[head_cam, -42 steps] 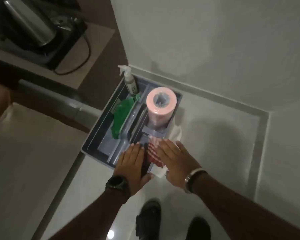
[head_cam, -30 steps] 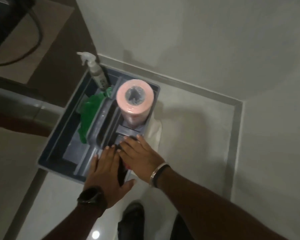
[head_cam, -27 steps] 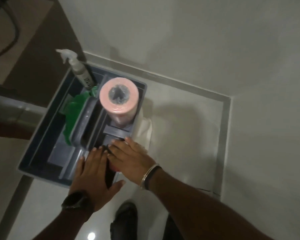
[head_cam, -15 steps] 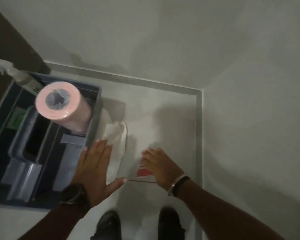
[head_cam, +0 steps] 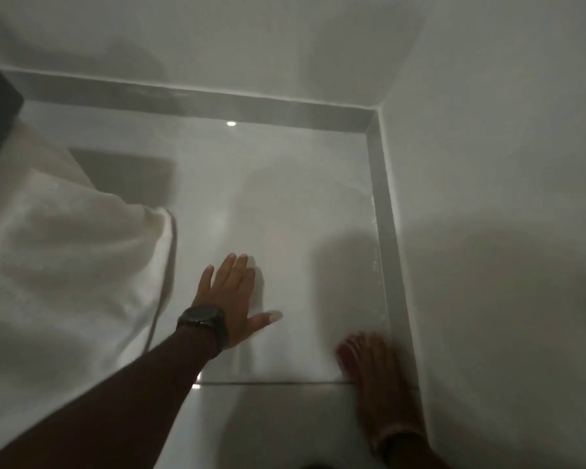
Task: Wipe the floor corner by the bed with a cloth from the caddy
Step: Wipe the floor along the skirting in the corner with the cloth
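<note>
Hands at the floor corner

Floor [head_cam: 285, 204] tile runs pale to the skirting [head_cam: 379, 211]; white bedding [head_cam: 65, 265] drapes at left; left hand [head_cam: 232, 299] lies flat, fingers spread, watch [head_cam: 202, 321] on wrist; right hand [head_cam: 369, 360], blurred, presses a red cloth [head_cam: 344, 354] beside the skirting, grip unclear.

Both forearms are bare, with no sleeves showing. The left hand [head_cam: 231, 299] has a dark round-faced wristwatch [head_cam: 202, 322] on a black strap at the wrist. The right hand [head_cam: 369, 362] is motion-blurred, with a thin pale bracelet [head_cam: 394, 434] at its wrist
</note>
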